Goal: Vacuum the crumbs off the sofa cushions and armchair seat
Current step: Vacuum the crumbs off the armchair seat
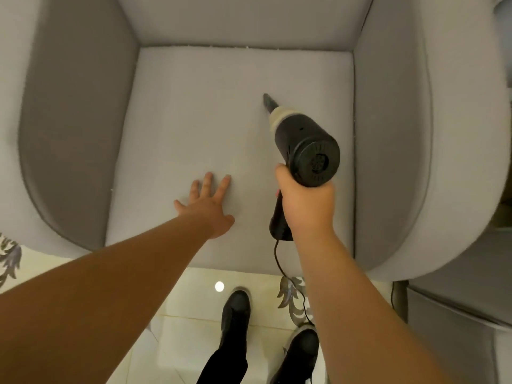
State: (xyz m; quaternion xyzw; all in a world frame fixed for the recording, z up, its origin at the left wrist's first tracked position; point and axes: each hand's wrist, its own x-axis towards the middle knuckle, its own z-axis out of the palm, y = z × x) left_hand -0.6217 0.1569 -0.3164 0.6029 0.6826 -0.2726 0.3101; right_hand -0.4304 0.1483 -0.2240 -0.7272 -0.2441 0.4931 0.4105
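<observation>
Right hand (304, 202) gripping vacuum (304, 146) handle, nozzle down on armchair seat (194, 112); left hand (206, 205) flat, fingers spread, beside it.

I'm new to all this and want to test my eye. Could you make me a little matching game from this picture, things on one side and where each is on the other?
Things:
1. left hand
2. right hand
3. vacuum nozzle
4. black shoes

Places:
A. on the tiled floor
B. tip on the seat cushion
C. flat on the seat cushion
D. around the vacuum's handle

Pairs: 1-C, 2-D, 3-B, 4-A
</observation>
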